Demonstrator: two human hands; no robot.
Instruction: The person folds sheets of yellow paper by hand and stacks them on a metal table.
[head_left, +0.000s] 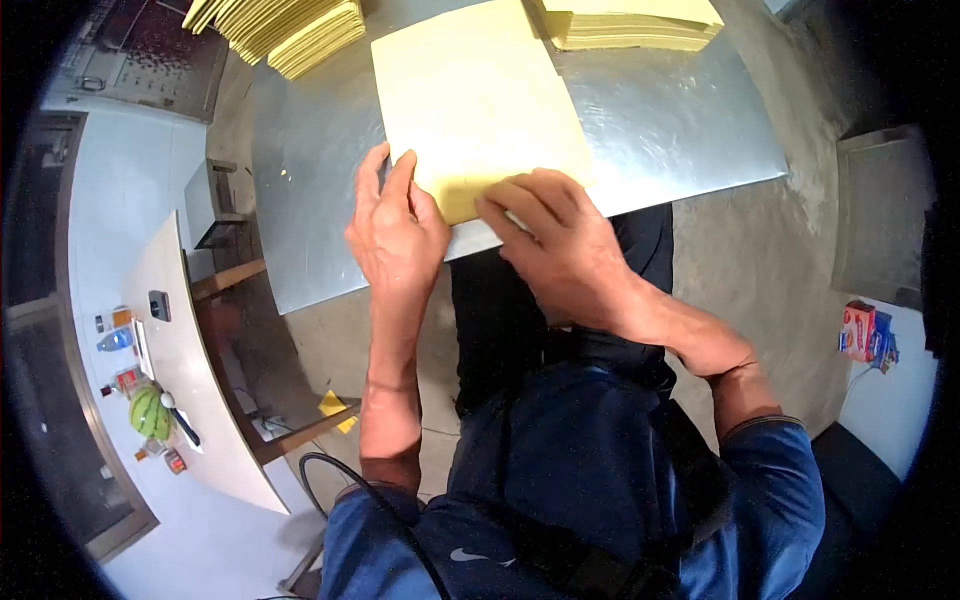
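A large sheet of yellow paper (480, 110) lies flat on the metal tabletop (670, 130), its near edge close to the table's front edge. At its lower left corner, my left hand (400, 225) grips the side, thumb over the corner and bent fingers along the left edge. My right hand (560, 235) has its curled fingers on the near edge, toward the right corner. Its fingertips are slightly blurred, and its thumb is mostly hidden underneath. Whether the paper is a single layer or folded, I cannot tell.
Behind the sheet stand a fanned stack of yellow paper (290, 35) at the left and a neater yellow stack (630, 28) at the right. A pale side table (200, 350) on the left bears a green striped melon (150, 413) and bottles. A black cable (345, 460) runs by my left arm.
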